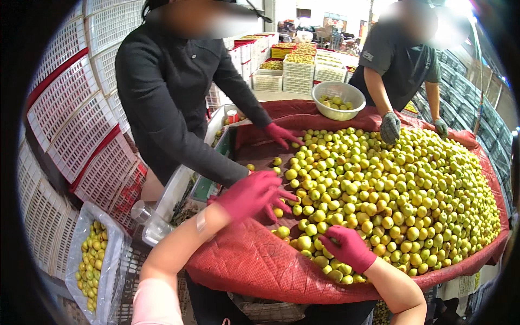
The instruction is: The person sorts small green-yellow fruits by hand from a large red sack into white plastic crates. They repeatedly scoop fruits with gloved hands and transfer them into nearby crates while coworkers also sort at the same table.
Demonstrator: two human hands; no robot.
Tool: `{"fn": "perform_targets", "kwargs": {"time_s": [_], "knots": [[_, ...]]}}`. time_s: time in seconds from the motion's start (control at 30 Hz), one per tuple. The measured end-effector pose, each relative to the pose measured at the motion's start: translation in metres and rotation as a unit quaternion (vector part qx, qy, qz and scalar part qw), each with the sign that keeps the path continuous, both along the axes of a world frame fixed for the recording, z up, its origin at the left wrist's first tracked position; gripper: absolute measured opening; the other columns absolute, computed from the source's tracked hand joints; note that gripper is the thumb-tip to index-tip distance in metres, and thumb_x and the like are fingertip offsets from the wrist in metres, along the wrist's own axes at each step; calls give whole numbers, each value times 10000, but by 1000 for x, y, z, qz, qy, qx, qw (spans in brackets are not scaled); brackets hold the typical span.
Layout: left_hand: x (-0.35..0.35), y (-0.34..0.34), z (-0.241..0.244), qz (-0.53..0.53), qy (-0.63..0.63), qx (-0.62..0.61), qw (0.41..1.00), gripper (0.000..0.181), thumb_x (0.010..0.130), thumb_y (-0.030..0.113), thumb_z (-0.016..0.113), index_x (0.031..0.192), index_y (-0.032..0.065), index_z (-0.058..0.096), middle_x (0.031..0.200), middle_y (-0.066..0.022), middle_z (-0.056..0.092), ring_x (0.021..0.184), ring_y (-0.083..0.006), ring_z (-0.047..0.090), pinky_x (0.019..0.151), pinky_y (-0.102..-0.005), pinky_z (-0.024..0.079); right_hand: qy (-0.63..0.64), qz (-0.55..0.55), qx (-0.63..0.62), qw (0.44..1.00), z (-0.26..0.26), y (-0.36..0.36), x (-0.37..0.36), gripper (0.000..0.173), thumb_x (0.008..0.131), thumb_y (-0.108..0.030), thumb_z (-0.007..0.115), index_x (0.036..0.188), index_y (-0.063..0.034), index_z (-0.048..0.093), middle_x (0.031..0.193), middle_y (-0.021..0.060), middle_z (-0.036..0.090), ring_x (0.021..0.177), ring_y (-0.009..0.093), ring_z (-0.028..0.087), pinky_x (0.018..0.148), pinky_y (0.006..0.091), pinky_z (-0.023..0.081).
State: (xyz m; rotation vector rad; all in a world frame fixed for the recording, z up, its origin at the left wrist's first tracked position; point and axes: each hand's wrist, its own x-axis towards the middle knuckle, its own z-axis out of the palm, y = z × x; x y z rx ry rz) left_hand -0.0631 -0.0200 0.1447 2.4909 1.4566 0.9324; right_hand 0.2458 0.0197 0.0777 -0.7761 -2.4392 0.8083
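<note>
A large heap of small yellow-green fruits (386, 195) lies on a table covered with red quilted cloth (260, 260). My left hand (250, 195), in a dark pink glove and blurred, hovers over the near left part of the table, in front of a co-worker's gloved hand; whether it holds anything is not visible. My right hand (347, 248), in a matching glove, is at the near edge of the heap with its fingers bent over the fruits; its fingertips are partly hidden, so a grip cannot be made out.
A co-worker in a dark jacket (174, 93) reaches both pink-gloved hands to the heap's left edge. Another person in grey gloves (391, 128) works across the table, near a white bowl of fruits (339, 111). A lined crate of fruits (91, 264) and stacked crates (87, 138) stand left.
</note>
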Motion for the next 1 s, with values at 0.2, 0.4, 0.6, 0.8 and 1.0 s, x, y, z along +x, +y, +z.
{"fn": "perform_targets", "kwargs": {"time_s": [0.2, 0.4, 0.6, 0.8, 1.0], "knots": [[-56, 259, -210, 98, 475, -270, 832, 393, 773, 252, 702, 1104, 40, 677, 1075, -154, 701, 974, -297, 687, 797, -417, 567, -43, 40, 43, 997, 6, 0, -3, 224, 886, -248, 684, 769, -78, 597, 722, 111, 572, 686, 330, 611, 584, 416, 483], [-5, 247, -184, 215, 129, -260, 933, 463, 715, 305, 725, 1069, 17, 647, 1113, -252, 658, 1035, -383, 652, 882, -441, 527, -76, 15, 90, 993, 3, 3, 15, 260, 912, -321, 624, 800, -88, 604, 788, 104, 600, 690, 332, 626, 571, 435, 501], [-61, 233, -234, 271, -41, -69, 959, 354, 695, 260, 777, 956, 79, 622, 921, -201, 662, 883, -385, 641, 815, -430, 523, -10, 49, 93, 994, -1, 6, 9, 264, 923, -312, 610, 802, -79, 587, 781, 110, 609, 709, 338, 633, 591, 436, 507], [20, 143, -128, 131, -499, -374, 771, 131, 930, 240, 614, 925, 109, 619, 807, -26, 636, 646, -155, 591, 556, -294, 483, 19, -8, 70, 997, -4, 16, 18, 242, 920, -264, 637, 793, -61, 601, 786, 143, 615, 756, 380, 613, 638, 457, 494], [-4, -23, -72, -24, -754, -460, 469, 383, 1021, 292, 505, 1318, 54, 546, 1069, -70, 648, 937, -221, 629, 628, -266, 520, 54, 6, -9, 999, -4, 10, 4, 243, 906, -245, 663, 798, -31, 622, 775, 184, 621, 729, 404, 606, 627, 451, 482]]}}
